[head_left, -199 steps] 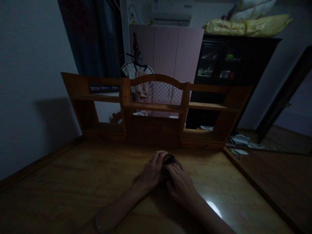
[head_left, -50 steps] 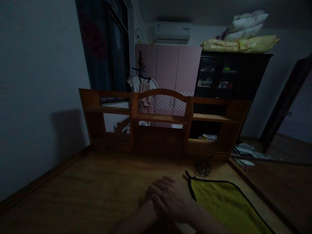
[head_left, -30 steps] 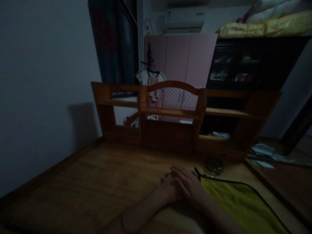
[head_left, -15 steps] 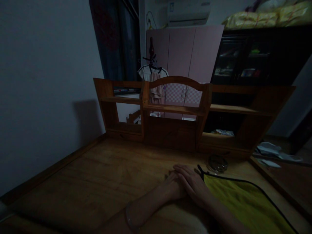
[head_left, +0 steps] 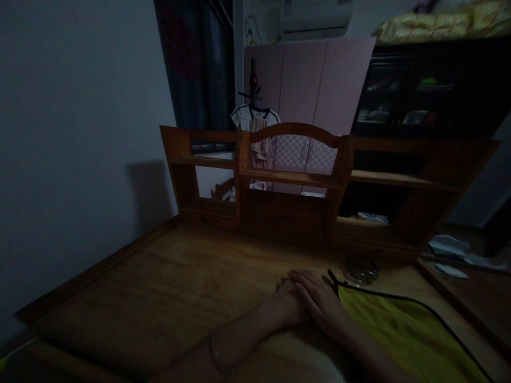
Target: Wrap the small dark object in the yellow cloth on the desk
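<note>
My right hand (head_left: pixel 317 301) lies flat on top of my left hand (head_left: pixel 284 307) on the wooden desk (head_left: pixel 167 287), fingers stretched forward. The left hand is mostly covered, so I cannot see whether its fingers hold anything. A thin bracelet circles my left forearm. Just right of the hands lies a yellow cloth with a black border (head_left: pixel 403 335). A small round glass dish (head_left: pixel 361 267) sits beyond the cloth's far corner, apart from both hands.
A wooden shelf unit (head_left: pixel 295 181) stands along the desk's back edge. A raised wooden lip runs along the desk's left side by the wall. Behind are pink wardrobe doors, a dark glass cabinet and hanging clothes. The room is dim.
Over the last second the hands have stayed stacked and still; the view has drifted slightly left. Earlier the hands held a small dark object, and the yellow cloth and dish were out of view.
</note>
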`<state>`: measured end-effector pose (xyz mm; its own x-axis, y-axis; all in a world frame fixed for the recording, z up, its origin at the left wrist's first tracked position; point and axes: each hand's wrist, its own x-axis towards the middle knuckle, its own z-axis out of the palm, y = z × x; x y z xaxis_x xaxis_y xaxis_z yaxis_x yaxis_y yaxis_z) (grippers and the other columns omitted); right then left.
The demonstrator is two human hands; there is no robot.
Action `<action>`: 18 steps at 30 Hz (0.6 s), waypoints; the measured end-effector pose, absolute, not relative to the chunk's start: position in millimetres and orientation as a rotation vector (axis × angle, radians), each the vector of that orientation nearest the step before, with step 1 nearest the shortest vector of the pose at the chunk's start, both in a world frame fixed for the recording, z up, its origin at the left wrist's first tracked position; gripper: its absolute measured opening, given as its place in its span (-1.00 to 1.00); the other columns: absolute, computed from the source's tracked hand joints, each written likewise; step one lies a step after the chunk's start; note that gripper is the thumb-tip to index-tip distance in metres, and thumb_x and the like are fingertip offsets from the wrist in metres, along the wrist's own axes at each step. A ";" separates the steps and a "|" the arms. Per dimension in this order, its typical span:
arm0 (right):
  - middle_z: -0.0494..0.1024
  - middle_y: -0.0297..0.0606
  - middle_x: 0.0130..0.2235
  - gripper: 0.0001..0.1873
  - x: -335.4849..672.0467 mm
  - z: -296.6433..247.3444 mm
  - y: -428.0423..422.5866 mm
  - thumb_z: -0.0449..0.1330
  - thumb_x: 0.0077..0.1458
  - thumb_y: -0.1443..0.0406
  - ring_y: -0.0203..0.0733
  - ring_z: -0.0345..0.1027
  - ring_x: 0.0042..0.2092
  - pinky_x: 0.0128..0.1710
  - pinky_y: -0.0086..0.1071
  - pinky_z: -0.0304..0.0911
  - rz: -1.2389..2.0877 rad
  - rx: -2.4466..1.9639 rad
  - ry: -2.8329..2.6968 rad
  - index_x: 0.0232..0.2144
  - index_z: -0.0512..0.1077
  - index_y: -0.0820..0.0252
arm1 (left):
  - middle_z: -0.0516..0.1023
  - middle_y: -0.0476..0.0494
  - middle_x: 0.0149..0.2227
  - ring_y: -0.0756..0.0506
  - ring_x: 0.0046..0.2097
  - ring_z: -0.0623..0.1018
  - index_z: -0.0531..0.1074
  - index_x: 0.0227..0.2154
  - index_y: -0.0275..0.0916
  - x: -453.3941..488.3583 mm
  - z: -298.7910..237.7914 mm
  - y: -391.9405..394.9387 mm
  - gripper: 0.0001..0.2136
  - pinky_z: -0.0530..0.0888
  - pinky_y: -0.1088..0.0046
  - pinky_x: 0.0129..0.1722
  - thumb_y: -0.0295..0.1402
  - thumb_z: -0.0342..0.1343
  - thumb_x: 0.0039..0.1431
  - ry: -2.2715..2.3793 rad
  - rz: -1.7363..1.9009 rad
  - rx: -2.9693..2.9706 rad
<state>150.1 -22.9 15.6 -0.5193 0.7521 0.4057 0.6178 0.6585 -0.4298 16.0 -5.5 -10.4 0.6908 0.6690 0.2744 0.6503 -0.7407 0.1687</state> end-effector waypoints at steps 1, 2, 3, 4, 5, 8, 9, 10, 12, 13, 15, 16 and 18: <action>0.42 -0.20 0.12 -0.58 150.0 15.5 -22.9 -0.13 0.34 0.17 -0.07 0.27 0.15 0.17 -0.12 0.19 0.312 -1.059 -2.304 0.11 0.35 0.06 | 0.43 -0.18 0.09 -0.20 0.04 0.40 0.28 0.13 -0.20 15.2 -10.7 -5.4 -0.61 0.28 0.33 0.10 -0.28 0.00 0.25 1.071 0.492 2.847; 0.43 -0.20 0.12 -0.59 150.0 15.6 -22.9 -0.13 0.34 0.17 -0.07 0.27 0.15 0.16 -0.12 0.19 0.314 -1.059 -2.303 0.10 0.35 0.06 | 0.41 -0.20 0.11 -0.21 0.06 0.39 0.27 0.14 -0.23 14.6 -10.9 -5.2 -0.61 0.27 0.31 0.11 -0.29 -0.04 0.26 1.041 0.490 2.862; 0.43 -0.20 0.11 -0.59 149.9 15.8 -23.1 -0.13 0.34 0.17 -0.07 0.27 0.15 0.17 -0.12 0.19 0.315 -1.057 -2.302 0.10 0.36 0.07 | 0.40 -0.22 0.11 -0.23 0.07 0.39 0.26 0.14 -0.25 14.2 -11.1 -4.8 -0.60 0.27 0.29 0.11 -0.29 -0.06 0.27 1.024 0.493 2.869; 0.43 -0.20 0.11 -0.59 149.7 16.2 -23.2 -0.13 0.34 0.17 -0.07 0.27 0.15 0.17 -0.12 0.18 0.316 -1.054 -2.303 0.10 0.36 0.07 | 0.39 -0.24 0.12 -0.25 0.07 0.39 0.25 0.15 -0.27 14.1 -11.3 -4.3 -0.59 0.28 0.28 0.11 -0.29 -0.07 0.28 1.007 0.495 2.876; 0.43 -0.19 0.11 -0.59 149.6 16.6 -23.5 -0.13 0.34 0.18 -0.07 0.27 0.15 0.17 -0.11 0.18 0.315 -1.052 -2.302 0.10 0.35 0.07 | 0.39 -0.26 0.12 -0.27 0.06 0.39 0.24 0.16 -0.29 14.3 -11.6 -3.8 -0.58 0.29 0.26 0.10 -0.29 -0.08 0.28 0.993 0.495 2.883; 0.43 -0.19 0.11 -0.59 149.2 17.7 -24.0 -0.13 0.34 0.18 -0.06 0.27 0.14 0.16 -0.10 0.19 0.310 -1.047 -2.305 0.10 0.35 0.07 | 0.39 -0.25 0.12 -0.29 0.05 0.41 0.27 0.15 -0.29 15.7 -12.8 -2.8 -0.60 0.30 0.24 0.09 -0.31 -0.11 0.29 0.977 0.490 2.894; 0.44 -0.19 0.10 -0.59 149.1 18.2 -24.2 -0.13 0.34 0.19 -0.06 0.27 0.14 0.15 -0.11 0.19 0.308 -1.046 -2.306 0.10 0.36 0.07 | 0.40 -0.24 0.11 -0.30 0.04 0.41 0.28 0.15 -0.28 16.0 -13.2 -2.8 -0.60 0.30 0.24 0.09 -0.31 -0.11 0.29 0.980 0.493 2.892; 0.44 -0.19 0.10 -0.59 148.9 18.6 -24.3 -0.13 0.34 0.19 -0.06 0.27 0.14 0.15 -0.12 0.19 0.308 -1.049 -2.307 0.09 0.36 0.07 | 0.41 -0.24 0.10 -0.30 0.04 0.42 0.29 0.14 -0.27 16.2 -13.5 -3.0 -0.61 0.31 0.24 0.09 -0.31 -0.10 0.29 0.991 0.499 2.884; 0.44 -0.20 0.09 -0.60 148.5 19.7 -24.7 -0.13 0.34 0.19 -0.07 0.27 0.14 0.15 -0.13 0.19 0.310 -1.054 -2.309 0.08 0.37 0.07 | 0.42 -0.25 0.09 -0.31 0.03 0.43 0.29 0.13 -0.29 16.1 -14.0 -3.8 -0.60 0.32 0.23 0.07 -0.29 -0.09 0.28 1.029 0.517 2.860; 0.44 -0.20 0.10 -0.60 148.4 20.2 -24.9 -0.13 0.34 0.18 -0.07 0.27 0.14 0.16 -0.13 0.18 0.313 -1.058 -2.310 0.08 0.37 0.07 | 0.41 -0.26 0.09 -0.31 0.03 0.42 0.28 0.14 -0.30 15.8 -14.3 -4.2 -0.59 0.32 0.22 0.07 -0.28 -0.08 0.28 1.046 0.525 2.850; 0.44 -0.21 0.10 -0.60 148.0 21.3 -25.5 -0.12 0.34 0.18 -0.08 0.27 0.14 0.17 -0.13 0.16 0.319 -1.062 -2.311 0.08 0.37 0.07 | 0.39 -0.27 0.11 -0.32 0.05 0.41 0.25 0.16 -0.30 15.3 -14.6 -4.8 -0.58 0.31 0.21 0.08 -0.29 -0.08 0.28 1.053 0.532 2.843; 0.44 -0.21 0.10 -0.60 147.8 21.8 -25.9 -0.12 0.34 0.17 -0.08 0.27 0.14 0.17 -0.13 0.15 0.323 -1.063 -2.311 0.08 0.37 0.07 | 0.38 -0.26 0.12 -0.31 0.06 0.40 0.25 0.16 -0.29 15.2 -14.7 -4.8 -0.58 0.31 0.22 0.09 -0.29 -0.08 0.28 1.045 0.524 2.846; 0.44 -0.22 0.10 -0.60 147.5 22.6 -26.5 -0.13 0.34 0.18 -0.09 0.27 0.14 0.18 -0.14 0.15 0.329 -1.065 -2.310 0.09 0.36 0.07 | 0.37 -0.25 0.13 -0.30 0.07 0.40 0.24 0.16 -0.28 15.4 -14.6 -4.2 -0.59 0.30 0.24 0.09 -0.31 -0.09 0.28 1.039 0.498 2.846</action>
